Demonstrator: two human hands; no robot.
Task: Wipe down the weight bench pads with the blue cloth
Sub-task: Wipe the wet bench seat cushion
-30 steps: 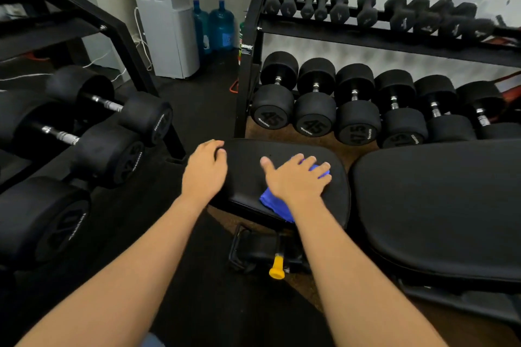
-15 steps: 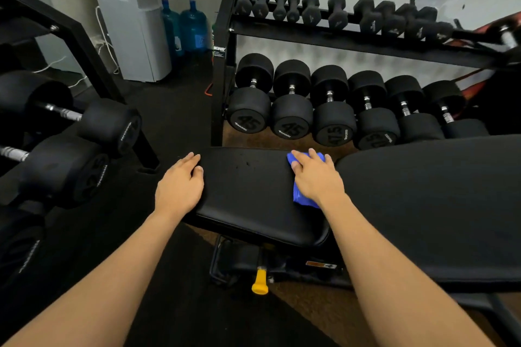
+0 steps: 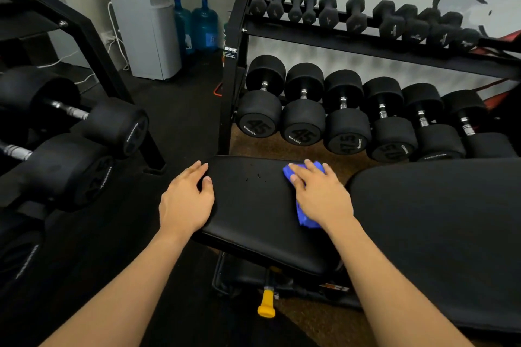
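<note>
Cloth (image 3: 305, 218), blue and bunched, lies at the far right of the seat pad (image 3: 253, 214), pressed flat for wiping by the straight-fingered right hand (image 3: 320, 196), while the relaxed, empty left hand (image 3: 186, 203) rests on the pad's left edge, probably bracing, with the back pad (image 3: 437, 220) just beside it.

Seat pad (image 3: 253, 211): black; small specks lay toward its 12 o'clock edge
Right hand (image 3: 321, 194): pressed flat on the blue cloth (image 3: 306, 220) at the pad's 2 o'clock corner; fingers straight
Left hand (image 3: 186, 203): rested on the 9 o'clock edge; fingers relaxed
Back pad (image 3: 437, 234): just beside, at 3 o'clock
</note>
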